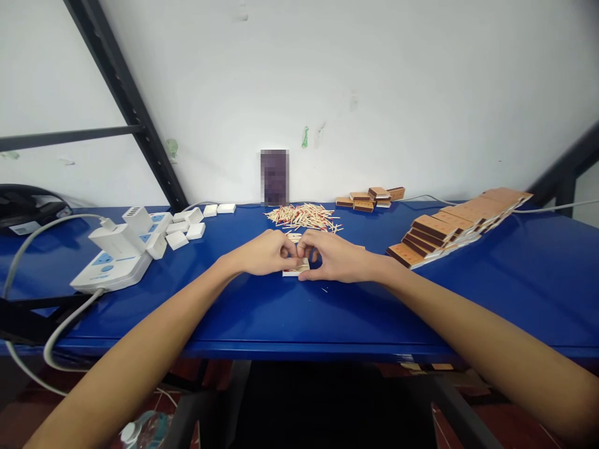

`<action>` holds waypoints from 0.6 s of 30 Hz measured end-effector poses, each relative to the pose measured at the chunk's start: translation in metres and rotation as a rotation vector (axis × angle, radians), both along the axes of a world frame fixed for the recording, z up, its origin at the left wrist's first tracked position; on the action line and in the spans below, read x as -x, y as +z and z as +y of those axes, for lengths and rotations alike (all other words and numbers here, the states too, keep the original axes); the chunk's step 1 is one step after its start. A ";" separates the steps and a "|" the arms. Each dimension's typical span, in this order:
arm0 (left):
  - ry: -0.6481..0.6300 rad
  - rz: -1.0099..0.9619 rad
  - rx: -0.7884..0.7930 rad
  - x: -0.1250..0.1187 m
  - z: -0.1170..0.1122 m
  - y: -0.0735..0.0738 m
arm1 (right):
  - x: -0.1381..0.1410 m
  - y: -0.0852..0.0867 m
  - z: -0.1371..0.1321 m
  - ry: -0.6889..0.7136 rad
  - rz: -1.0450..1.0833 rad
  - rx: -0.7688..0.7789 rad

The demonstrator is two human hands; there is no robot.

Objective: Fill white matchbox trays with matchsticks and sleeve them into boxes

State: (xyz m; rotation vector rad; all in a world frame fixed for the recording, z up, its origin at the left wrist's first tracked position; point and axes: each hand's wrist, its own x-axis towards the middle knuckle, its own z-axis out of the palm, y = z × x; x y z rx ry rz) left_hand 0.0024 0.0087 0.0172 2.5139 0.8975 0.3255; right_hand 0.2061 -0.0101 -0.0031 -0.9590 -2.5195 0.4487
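Note:
My left hand [264,252] and my right hand [333,257] meet at the middle of the blue table [299,312], fingers curled and pinched together over a small white matchbox tray [296,270] with matches in it. Both hands touch the tray; the fingertips hide most of it. Just behind the hands lies a loose pile of matches [303,216] with red heads. A single stray match lies on the table by my right wrist.
A long row of brown matchbox sleeves [456,226] runs along the right, with a few more [372,197] at the back. Several white inner trays [189,224] and a white power strip with adapters [119,252] and cables sit left. A black frame slants behind.

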 end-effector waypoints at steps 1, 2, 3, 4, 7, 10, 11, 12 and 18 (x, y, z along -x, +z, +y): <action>0.038 -0.024 -0.008 0.001 0.002 0.000 | 0.000 0.000 0.001 -0.003 -0.009 -0.003; 0.090 -0.058 -0.034 0.001 0.004 -0.001 | -0.001 0.001 0.002 -0.004 -0.016 -0.003; 0.151 -0.097 -0.075 0.002 0.006 -0.001 | -0.001 0.001 0.002 -0.002 -0.022 -0.003; 0.213 -0.138 -0.121 0.003 0.008 -0.001 | -0.001 0.001 0.002 0.003 -0.030 -0.003; 0.346 -0.235 -0.217 0.005 0.014 -0.002 | 0.000 0.002 -0.001 0.034 -0.063 -0.020; 0.366 -0.288 -0.207 0.006 0.016 -0.004 | 0.002 0.001 -0.004 0.063 -0.066 -0.065; 0.350 -0.285 -0.192 0.005 0.016 -0.004 | 0.002 0.000 -0.005 0.063 -0.059 -0.088; 0.326 -0.270 -0.179 0.005 0.015 -0.004 | 0.003 -0.001 -0.005 0.060 -0.051 -0.113; 0.282 -0.154 -0.259 0.003 0.010 -0.004 | -0.002 -0.003 0.002 0.041 -0.020 -0.245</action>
